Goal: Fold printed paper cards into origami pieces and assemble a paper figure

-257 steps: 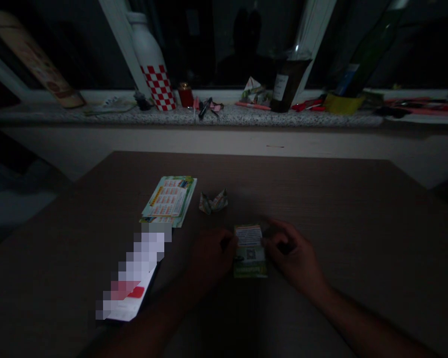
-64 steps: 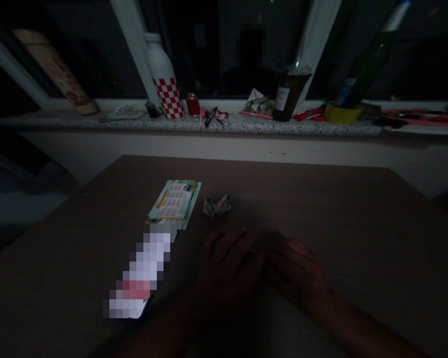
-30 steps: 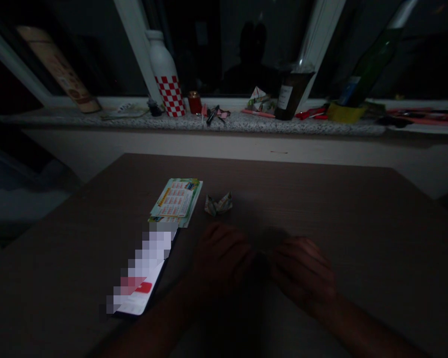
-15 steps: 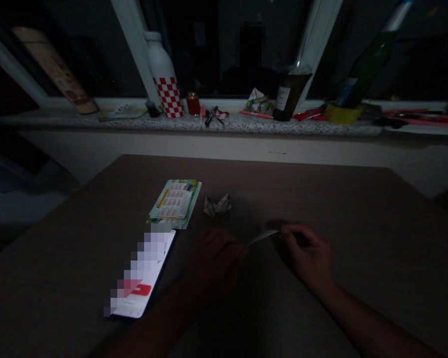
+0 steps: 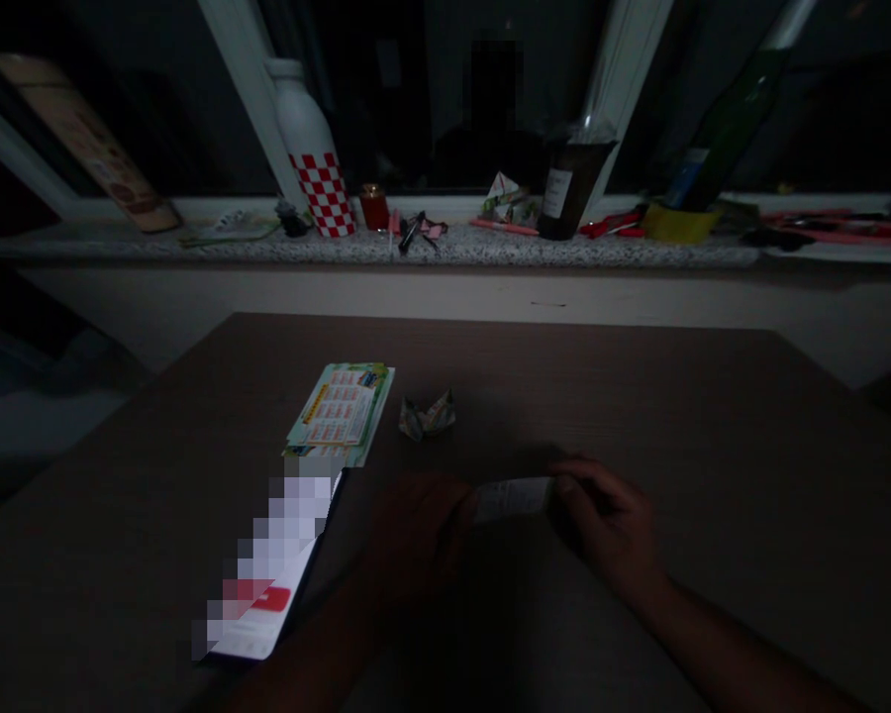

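Observation:
A small pale strip of printed paper (image 5: pixel 514 498) is stretched between my two hands above the table. My left hand (image 5: pixel 421 520) grips its left end; the fingers are dark and partly hidden. Between thumb and fingers, my right hand (image 5: pixel 610 515) pinches the right end. Just beyond my left hand stands a small folded paper shape (image 5: pixel 427 415) with two raised points. To its left lies a stack of printed calendar cards (image 5: pixel 342 408). A phone (image 5: pixel 256 629) with a lit screen rests left of my left forearm.
The brown table (image 5: pixel 601 386) ends at a wall under a granite windowsill (image 5: pixel 460 251). Along the sill stand a red-and-white checkered bottle (image 5: pixel 325 183), a red jar (image 5: pixel 374 209), a dark plastic cup (image 5: pixel 568 193) and a green bottle (image 5: pixel 735 119). The room is dim.
The paper strip has turned from nearly edge-on so its printed face now shows. Both hands have shifted slightly downward in view, still holding its ends. The camera view has moved a little.

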`<state>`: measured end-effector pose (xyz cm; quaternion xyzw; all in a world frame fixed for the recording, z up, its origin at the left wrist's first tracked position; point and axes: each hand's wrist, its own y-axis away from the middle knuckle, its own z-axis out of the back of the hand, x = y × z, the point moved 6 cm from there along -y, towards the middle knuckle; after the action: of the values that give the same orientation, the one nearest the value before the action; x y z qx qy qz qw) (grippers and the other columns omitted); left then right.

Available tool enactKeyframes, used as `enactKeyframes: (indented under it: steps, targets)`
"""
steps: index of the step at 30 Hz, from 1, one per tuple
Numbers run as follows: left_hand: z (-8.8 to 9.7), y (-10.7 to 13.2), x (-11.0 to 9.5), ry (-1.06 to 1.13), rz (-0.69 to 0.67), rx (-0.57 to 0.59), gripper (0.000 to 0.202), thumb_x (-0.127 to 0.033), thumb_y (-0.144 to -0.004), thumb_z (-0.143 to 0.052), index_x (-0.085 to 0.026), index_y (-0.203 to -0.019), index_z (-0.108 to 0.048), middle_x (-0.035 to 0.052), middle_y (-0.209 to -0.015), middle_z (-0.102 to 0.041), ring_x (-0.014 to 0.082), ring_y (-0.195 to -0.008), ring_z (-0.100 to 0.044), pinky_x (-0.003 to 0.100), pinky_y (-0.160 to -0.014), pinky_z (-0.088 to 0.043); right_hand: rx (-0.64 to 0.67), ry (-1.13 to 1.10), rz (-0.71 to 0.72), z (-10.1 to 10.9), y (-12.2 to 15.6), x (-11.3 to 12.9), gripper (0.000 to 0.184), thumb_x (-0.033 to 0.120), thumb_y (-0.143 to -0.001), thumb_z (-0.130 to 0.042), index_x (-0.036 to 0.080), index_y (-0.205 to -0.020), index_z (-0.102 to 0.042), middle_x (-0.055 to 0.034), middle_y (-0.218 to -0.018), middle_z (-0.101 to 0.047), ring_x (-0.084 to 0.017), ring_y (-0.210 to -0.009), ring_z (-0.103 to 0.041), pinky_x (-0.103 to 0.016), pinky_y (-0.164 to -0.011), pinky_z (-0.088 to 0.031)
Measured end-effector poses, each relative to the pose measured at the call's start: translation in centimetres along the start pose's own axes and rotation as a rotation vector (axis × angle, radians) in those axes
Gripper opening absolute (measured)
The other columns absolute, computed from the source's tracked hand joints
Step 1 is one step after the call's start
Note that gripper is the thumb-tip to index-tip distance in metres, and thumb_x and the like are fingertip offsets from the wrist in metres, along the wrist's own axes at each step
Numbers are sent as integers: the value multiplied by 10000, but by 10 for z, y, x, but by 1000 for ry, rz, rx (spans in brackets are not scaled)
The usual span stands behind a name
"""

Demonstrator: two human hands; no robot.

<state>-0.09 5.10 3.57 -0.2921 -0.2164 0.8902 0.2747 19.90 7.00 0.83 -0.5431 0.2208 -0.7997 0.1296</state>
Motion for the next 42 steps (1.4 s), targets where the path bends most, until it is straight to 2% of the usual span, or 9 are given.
enactKeyframes:
  steps: [6, 14, 25, 30, 34, 38, 42]
  targets:
    - [-2, 0, 1, -34, 28, 23, 165, -209, -912, -460, -166, -838, -601, 30, -712, -615, 166, -644, -561, 286, -592, -399, -97, 6, -80, 5, 1, -5, 67, 217, -805, -626, 222, -771, -684, 1, -700, -705, -158, -648, -665, -245, -605, -530]
    - [-5, 1, 8, -47, 111, 56, 195, -232, -921, -435, -169, -841, -601, 22, -699, -612, 163, -625, -563, 284, -581, -394, -104, -32, -98, 4, 2, -6, 33, 214, -766, -669, 222, -771, -700, -1, -704, -723, -154, -636, -673, -241, -599, -542]
    - [-5, -1, 4, -40, 133, 53, 227, -255, -929, -403, -174, -844, -598, 32, -705, -638, 162, -638, -591, 275, -583, -438, -66, -59, -85, 1, 3, -9, 36, 218, -765, -674, 205, -734, -660, -6, -676, -674, -150, -625, -625, -254, -586, -513]
    - [-3, -1, -4, -53, 31, -15, 168, -228, -913, -441, -177, -869, -595, 32, -720, -658, 162, -632, -608, 282, -594, -469, -114, -37, -147, 3, 3, -9, 100, 244, -760, -679, 199, -696, -615, 5, -631, -630, -143, -589, -592, -253, -563, -499]
    - [1, 0, -14, -32, -111, -80, 104, -195, -884, -512, -179, -947, -594, 45, -825, -699, 167, -736, -652, 291, -672, -512, -83, -29, -159, -1, 2, -9, 77, 252, -753, -684, 200, -809, -674, -12, -684, -685, -162, -623, -642, -272, -596, -540]
    - [-1, 3, -19, 10, -205, -54, 139, -181, -860, -554, -191, -996, -583, 45, -902, -708, 163, -813, -667, 298, -745, -526, -33, -81, -155, -6, 4, -11, 179, 244, -763, -680, 204, -938, -676, -29, -759, -721, -173, -671, -684, -286, -634, -571]
    - [-3, 4, -23, 54, -307, -9, 162, -179, -871, -505, -192, -1017, -573, 62, -939, -698, 173, -858, -658, 317, -756, -526, 58, -89, -99, -11, 5, -9, 241, 214, -792, -658, 220, -1033, -662, -48, -869, -729, -181, -748, -696, -298, -680, -582]
